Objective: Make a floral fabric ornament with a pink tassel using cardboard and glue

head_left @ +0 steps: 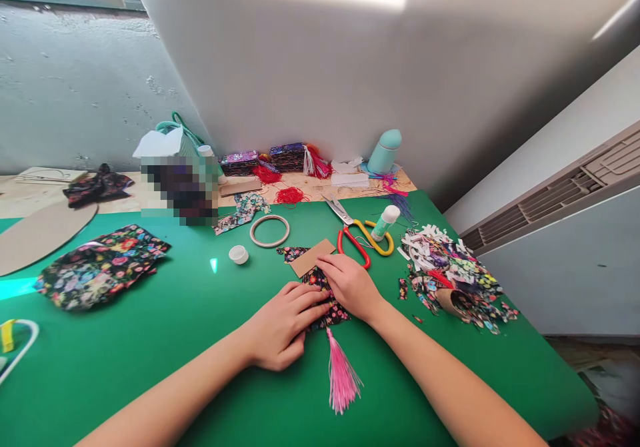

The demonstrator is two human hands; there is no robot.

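Dark floral fabric [339,312] lies in the middle of the green mat, with a pink tassel [342,375] trailing from its near edge. Flat on this fabric rests my left hand [285,324], its fingers stretched out and pressing down. My right hand [350,286] is at the fabric's right side, its fingertips on the near right end of a brown cardboard strip [313,258]. The strip lies slantwise across the fabric. Fingers of the right hand are bent close together, and their grip on the strip's end is partly hidden.
Red- and yellow-handled scissors [345,215] and a glue stick [386,222] lie beyond my right hand. Scraps [450,267] are heaped at right. A tape ring [269,231], white cap [239,255] and floral cloth [107,267] lie leftward. A bottle [385,150] stands behind.
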